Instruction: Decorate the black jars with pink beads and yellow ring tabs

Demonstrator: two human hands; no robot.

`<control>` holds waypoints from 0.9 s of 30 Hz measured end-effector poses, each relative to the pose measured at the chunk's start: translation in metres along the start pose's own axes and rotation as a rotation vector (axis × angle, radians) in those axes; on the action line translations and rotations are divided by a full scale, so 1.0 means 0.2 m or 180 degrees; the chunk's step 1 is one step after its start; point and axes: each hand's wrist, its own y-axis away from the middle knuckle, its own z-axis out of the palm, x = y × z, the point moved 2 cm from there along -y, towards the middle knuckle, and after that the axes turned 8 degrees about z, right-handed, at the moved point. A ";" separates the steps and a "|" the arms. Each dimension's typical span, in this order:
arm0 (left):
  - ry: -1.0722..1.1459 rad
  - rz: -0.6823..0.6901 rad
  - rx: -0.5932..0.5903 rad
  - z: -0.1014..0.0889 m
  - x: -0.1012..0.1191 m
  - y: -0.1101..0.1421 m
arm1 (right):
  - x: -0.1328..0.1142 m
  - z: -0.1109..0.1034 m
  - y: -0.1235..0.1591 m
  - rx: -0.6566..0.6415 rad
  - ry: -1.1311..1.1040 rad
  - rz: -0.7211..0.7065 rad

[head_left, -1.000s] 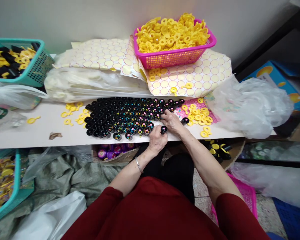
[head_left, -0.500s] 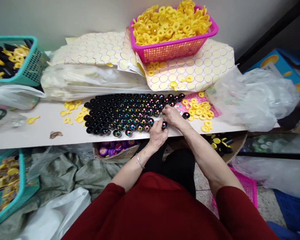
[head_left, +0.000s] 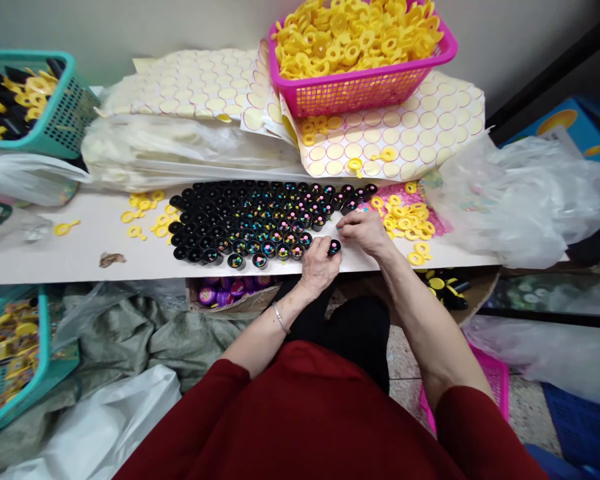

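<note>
Several small black cups [head_left: 253, 217] with coloured beads inside stand packed in rows on the white table [head_left: 80, 257]. My left hand [head_left: 319, 265] is at the near right corner of the rows, fingers closed on one black cup [head_left: 335, 247]. My right hand [head_left: 364, 231] rests just right of it with fingers curled down toward the table; what they hold is hidden. Loose yellow rings [head_left: 405, 223] lie on a pink sheet right of my right hand.
A pink basket [head_left: 370, 83] heaped with yellow rings sits on circle-printed sheets [head_left: 415, 133] at the back. Teal baskets stand at far left [head_left: 55, 127] and lower left [head_left: 25, 387]. Clear plastic bags [head_left: 520, 200] lie at right. Purple items [head_left: 225, 291] fill a box under the table.
My right hand has slid right, away from the cup rows and over the spot where a lone black cup stood. My left hand keeps its cup. The view has shifted slightly.
</note>
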 end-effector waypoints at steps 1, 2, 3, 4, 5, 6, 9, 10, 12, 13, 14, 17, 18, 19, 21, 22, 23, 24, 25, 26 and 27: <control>0.0014 0.0002 -0.0005 0.00 0.00 0.00 | -0.01 0.00 0.03 -0.0127 -0.0171 0.0032; 0.0028 0.0001 -0.0013 0.00 0.00 0.00 | -0.03 -0.01 0.07 -0.0243 -0.0249 0.0013; 0.0045 -0.0004 -0.0023 0.00 0.00 0.00 | -0.05 -0.01 0.10 -0.0334 -0.0224 -0.0051; 0.0065 -0.0011 -0.0036 0.00 0.00 0.00 | -0.07 0.00 0.13 -0.0382 -0.0110 -0.0142; 0.0085 -0.0019 -0.0048 0.00 0.00 0.00 | -0.08 0.00 0.16 -0.0379 0.0060 -0.0244; 0.0103 -0.0023 -0.0061 0.00 0.00 0.01 | -0.09 0.01 0.18 -0.0328 0.0252 -0.0344; 0.0142 -0.0023 -0.0085 0.00 0.00 0.01 | -0.11 0.02 0.22 -0.0163 0.0750 -0.0564; 0.0145 -0.0021 -0.0085 0.00 0.00 0.01 | -0.11 0.03 0.22 -0.0137 0.0860 -0.0615; 0.0152 -0.0009 -0.0079 -0.01 0.00 0.01 | -0.10 0.03 0.22 -0.0115 0.1022 -0.0709; 0.0155 0.0000 -0.0079 -0.01 0.00 0.01 | -0.10 0.04 0.22 -0.0112 0.1091 -0.0745; 0.0161 0.0012 -0.0082 -0.01 0.00 0.00 | -0.10 0.04 0.23 -0.0109 0.1162 -0.0775; 0.0163 0.0033 -0.0073 -0.01 0.01 0.01 | -0.09 0.05 0.25 -0.0139 0.1405 -0.0850; 0.0149 0.0028 -0.0057 -0.01 0.01 0.01 | -0.09 0.06 0.25 -0.0146 0.1477 -0.0879; 0.0133 0.0025 -0.0046 -0.01 0.01 0.01 | -0.09 0.06 0.26 -0.0146 0.1527 -0.0911; 0.0114 0.0030 -0.0033 0.00 0.00 0.01 | -0.09 0.07 0.28 -0.0133 0.1523 -0.0977; 0.0115 0.0040 -0.0028 0.00 0.00 0.02 | -0.09 0.07 0.29 -0.0125 0.1458 -0.1008; 0.0121 0.0049 -0.0024 0.00 -0.01 0.02 | -0.08 0.07 0.30 -0.0114 0.1354 -0.1027; 0.0127 0.0059 -0.0022 0.01 -0.01 0.02 | -0.08 0.06 0.30 -0.0079 0.1217 -0.1023; 0.0126 0.0065 -0.0022 0.01 -0.01 0.02 | -0.07 0.06 0.30 -0.0003 0.1055 -0.0982; 0.0106 0.0065 -0.0017 0.01 -0.02 0.02 | -0.06 0.05 0.29 0.0122 0.0871 -0.0891; 0.0071 0.0061 -0.0014 0.01 -0.02 0.02 | -0.04 0.04 0.28 0.0271 0.0681 -0.0751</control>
